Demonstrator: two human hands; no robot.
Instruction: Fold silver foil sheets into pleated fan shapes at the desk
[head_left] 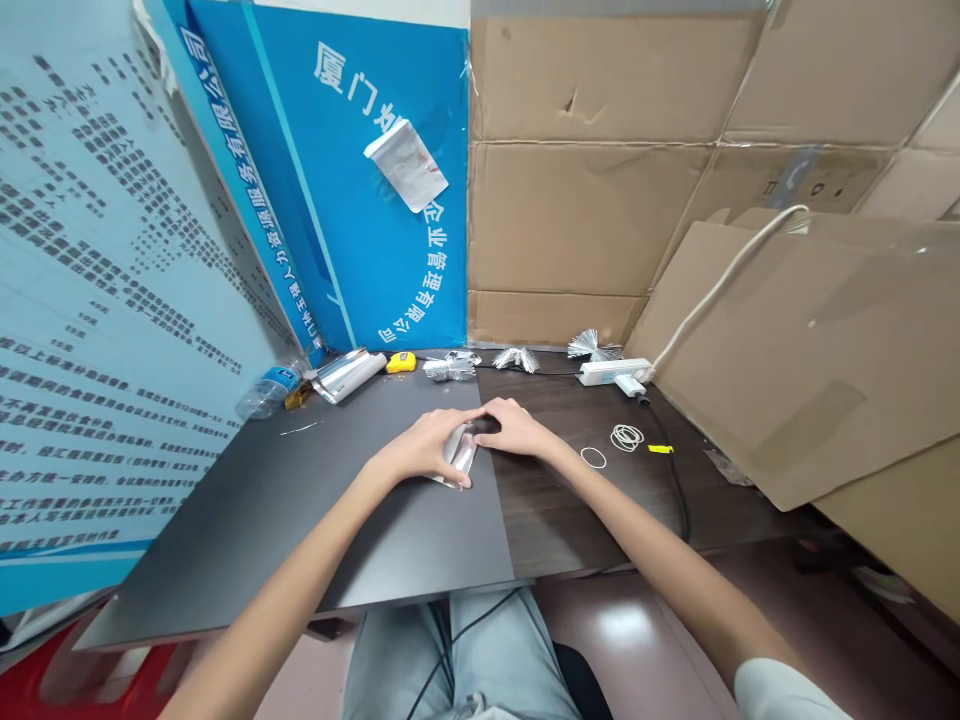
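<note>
One foil sheet (459, 458) is held mid-desk (300, 520) by the left hand (421, 447) and the right hand (519, 430), fingers closed narrowly upon it (three foil fans (516, 358) are ranged behind, near one foil roll (349, 375)).

Two bare forearms reach forward from the lower corners and converge at the centre; the left hand (427, 447) lies palm down, fingers bent, thumb drawn in beneath them in a pinch; the right hand (521, 432) lies palm down, fingers stretched leftward, their tips meeting the left hand's fingertips; both wrists low and straight.
</note>
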